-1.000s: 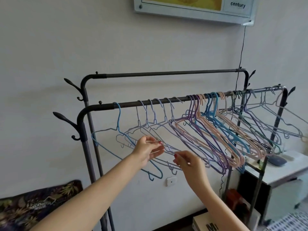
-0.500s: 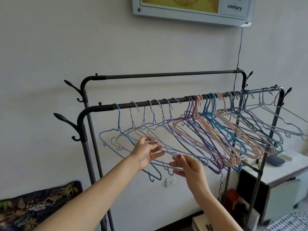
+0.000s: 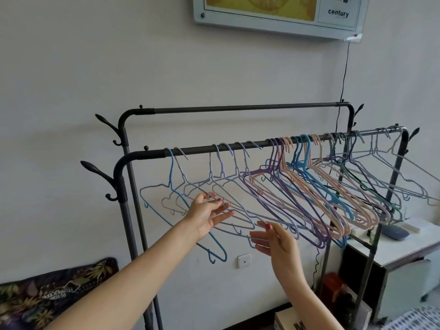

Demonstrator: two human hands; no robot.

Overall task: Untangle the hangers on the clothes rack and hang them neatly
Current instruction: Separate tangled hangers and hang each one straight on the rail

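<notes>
A dark metal clothes rack has a front bar (image 3: pixel 238 146) and a bare back bar (image 3: pixel 238 107). On the front bar hang a blue hanger (image 3: pixel 171 172) at the far left, then pale lavender wire hangers (image 3: pixel 235 179) spaced apart, then a tight overlapping bunch of purple, pink and blue hangers (image 3: pixel 309 186), and grey and green hangers (image 3: pixel 381 182) at the right end. My left hand (image 3: pixel 207 215) has straight, spread fingers touching the lavender hangers' lower wires. My right hand (image 3: pixel 273 239) is below them, fingers relaxed, brushing a hanger's shoulder end.
A white cabinet (image 3: pixel 404 251) carrying a grey rounded object (image 3: pixel 395 233) stands behind the rack's right leg. A floral cushion (image 3: pixel 47 298) lies low left. A wall socket (image 3: pixel 244 260), a black cord (image 3: pixel 344 75) and a framed panel (image 3: pixel 273 22) are on the wall. A box (image 3: pixel 288 321) sits on the floor.
Both hands have loosened from a pinch to straight fingers. The lavender hangers have spread leftward along the bar, one now hanging beside the blue hanger.
</notes>
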